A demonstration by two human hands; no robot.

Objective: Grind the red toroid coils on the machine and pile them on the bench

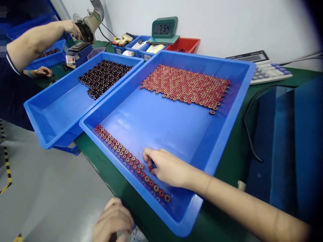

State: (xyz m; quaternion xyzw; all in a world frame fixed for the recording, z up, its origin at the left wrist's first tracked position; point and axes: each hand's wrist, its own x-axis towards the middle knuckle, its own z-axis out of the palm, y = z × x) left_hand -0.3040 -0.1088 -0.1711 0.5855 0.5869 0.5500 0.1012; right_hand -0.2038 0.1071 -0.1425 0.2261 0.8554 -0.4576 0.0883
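My right hand reaches into the near blue tray. Its thumb and index finger are closed around a small ring-shaped coil, dark with red. Just left of the fingertips, a band of red and gold ring-shaped coils lines the tray's front wall, narrowing to a single file at its right end. A large block of the same coils lies flat along the tray's far side. My left hand is outside the tray, below its front edge, with fingers curled; what it holds, if anything, is mostly hidden.
A second blue tray with black coils stands to the left. Beyond it, a co-worker's hand is at a duct hood. Small bins, a red bin, a digital clock and a calculator line the wall.
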